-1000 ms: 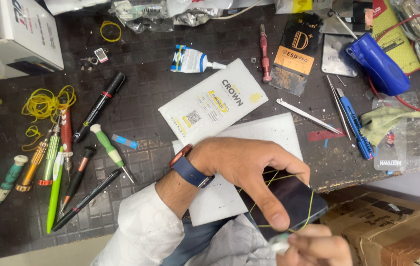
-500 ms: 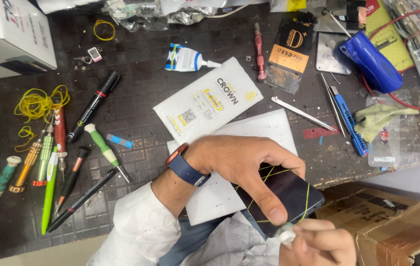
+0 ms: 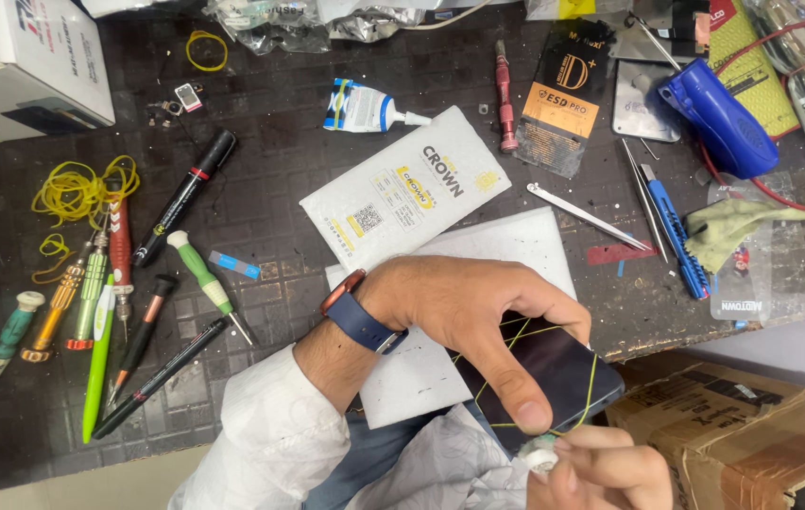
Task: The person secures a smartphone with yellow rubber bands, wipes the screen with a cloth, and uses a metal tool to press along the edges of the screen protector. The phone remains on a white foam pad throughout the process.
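Observation:
My left hand (image 3: 478, 316) presses down on a dark phone (image 3: 554, 373) at the table's front edge, thumb on its lower edge. Yellow rubber bands cross the phone's face. A blue watch sits on that wrist. My right hand (image 3: 601, 467) is at the bottom of the view, fingers pinched on a small white roll (image 3: 542, 459) next to the phone's corner. The phone lies partly on a white sheet (image 3: 421, 368).
Screwdrivers, pens and markers (image 3: 110, 312) lie at the left with loose yellow bands (image 3: 77, 189). A white packet (image 3: 407, 189), glue tube (image 3: 365, 107), tweezers (image 3: 587, 215), a blue tool (image 3: 719, 118) and cardboard box (image 3: 752, 434) surround the work spot.
My right hand has risen a little further into view at the bottom, holding the white roll nearer the phone. My left hand stays on the phone.

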